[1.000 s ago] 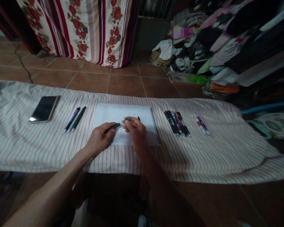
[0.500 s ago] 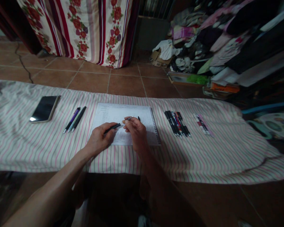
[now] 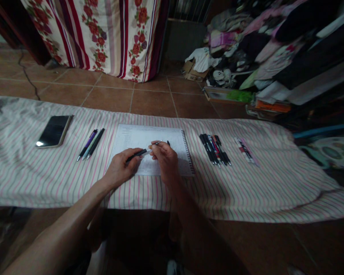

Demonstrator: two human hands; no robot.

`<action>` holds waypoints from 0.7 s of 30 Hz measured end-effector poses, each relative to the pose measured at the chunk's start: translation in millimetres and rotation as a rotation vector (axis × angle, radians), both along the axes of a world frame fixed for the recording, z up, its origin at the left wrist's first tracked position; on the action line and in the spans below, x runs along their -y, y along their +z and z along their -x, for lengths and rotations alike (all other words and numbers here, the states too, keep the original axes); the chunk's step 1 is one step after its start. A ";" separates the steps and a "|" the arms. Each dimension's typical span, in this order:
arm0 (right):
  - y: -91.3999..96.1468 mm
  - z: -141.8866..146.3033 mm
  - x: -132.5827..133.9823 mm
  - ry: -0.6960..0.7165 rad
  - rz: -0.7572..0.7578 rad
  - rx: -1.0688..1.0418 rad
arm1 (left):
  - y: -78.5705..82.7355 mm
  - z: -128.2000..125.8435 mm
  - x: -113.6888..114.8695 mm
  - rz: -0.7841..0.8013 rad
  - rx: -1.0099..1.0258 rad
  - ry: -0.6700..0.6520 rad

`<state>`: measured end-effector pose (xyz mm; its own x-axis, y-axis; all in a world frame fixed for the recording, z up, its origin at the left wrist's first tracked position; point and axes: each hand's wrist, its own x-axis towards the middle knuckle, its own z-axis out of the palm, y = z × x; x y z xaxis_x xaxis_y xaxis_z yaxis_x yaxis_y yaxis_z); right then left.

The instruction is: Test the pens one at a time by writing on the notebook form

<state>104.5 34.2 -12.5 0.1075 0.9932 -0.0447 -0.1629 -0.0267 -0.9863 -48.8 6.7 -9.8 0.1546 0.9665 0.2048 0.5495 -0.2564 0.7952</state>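
Over the spiral notebook (image 3: 157,131), my left hand (image 3: 120,165) is closed around a black pen barrel (image 3: 139,153), which points right. My right hand (image 3: 166,159) meets it at the barrel's end, fingers pinched. A slim pen part (image 3: 158,142) with a silvery look sticks out above the right fingertips. A pale, thin piece lies between the barrel and the right fingers; whether it joins the two is too small to tell. Just behind the right hand, the dark tip of another object (image 3: 168,143) shows on the page, mostly hidden.
Left of the notebook lie several pens (image 3: 90,145) and a phone (image 3: 54,131). To its right are a row of dark pens (image 3: 215,149) and a smaller group of pink and white pens (image 3: 246,151). A striped cloth (image 3: 149,194) covers the surface. Clothes (image 3: 229,42) are piled behind.
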 end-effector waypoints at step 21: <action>4.1 -0.7 2.0 0.030 -0.026 0.043 | -2.1 -1.2 -1.3 0.020 0.061 0.009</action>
